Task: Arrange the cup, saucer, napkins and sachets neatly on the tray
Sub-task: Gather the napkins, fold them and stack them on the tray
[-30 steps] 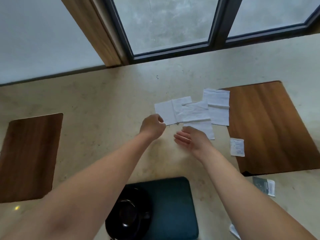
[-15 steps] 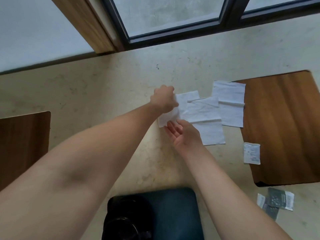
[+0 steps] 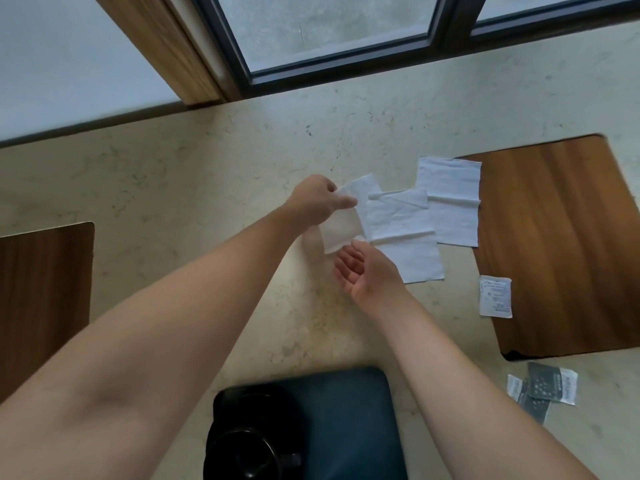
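White paper is the item in hand: our left hand [image 3: 320, 202] pinches a thin white paper napkin [image 3: 341, 220] by its upper edge, fingers closed on it, so that it hangs partly lifted off the cream marble table [image 3: 194, 174]. Our right hand [image 3: 367, 275] waits just below, palm up, fingers open and holding nothing. Two more flat white napkins, the middle one [image 3: 401, 230] and the far one [image 3: 450, 202], lie overlapped beside it. A white printed sachet [image 3: 495, 296] rests at the edge of a brown wooden inlay [image 3: 561, 237]; grey and white sachets [image 3: 543, 389] lie near the right forearm. The dark teal rectangular tray [image 3: 346, 410] sits at the near edge and carries a black cup [image 3: 249, 445]; we cannot make out the saucer.

Risks, in our judgement: the held sheet touches the middle one and may drag it askew; the limp tissue may crumple or tear under a one-edge pinch; a forearm swinging back to the tray could strike the cup.
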